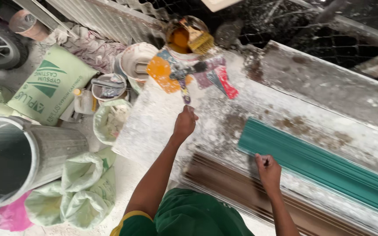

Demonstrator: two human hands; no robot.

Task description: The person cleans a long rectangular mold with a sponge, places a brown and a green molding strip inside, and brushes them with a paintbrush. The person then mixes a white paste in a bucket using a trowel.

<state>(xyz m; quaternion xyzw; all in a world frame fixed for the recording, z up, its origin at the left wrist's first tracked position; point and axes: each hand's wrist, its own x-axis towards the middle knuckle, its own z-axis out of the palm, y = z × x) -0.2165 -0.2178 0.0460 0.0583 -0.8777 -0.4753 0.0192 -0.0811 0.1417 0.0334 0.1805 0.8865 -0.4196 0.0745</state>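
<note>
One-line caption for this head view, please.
Left hand grips a paint tool's handle near an orange paint can; right hand rests on green moulding.

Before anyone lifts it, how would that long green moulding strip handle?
The green moulding strip looks long and slim, so it would probably sag or snap if raised by one end. Its ridged surface near the right hand may still be wet paint, perhaps slippery.

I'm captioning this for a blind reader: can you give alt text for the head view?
A person's left hand grips a paintbrush lying over colourful paint smears on a white-spattered workbench, while the right hand rests on the end of a green moulding strip. An orange paint can stands beyond.
</note>
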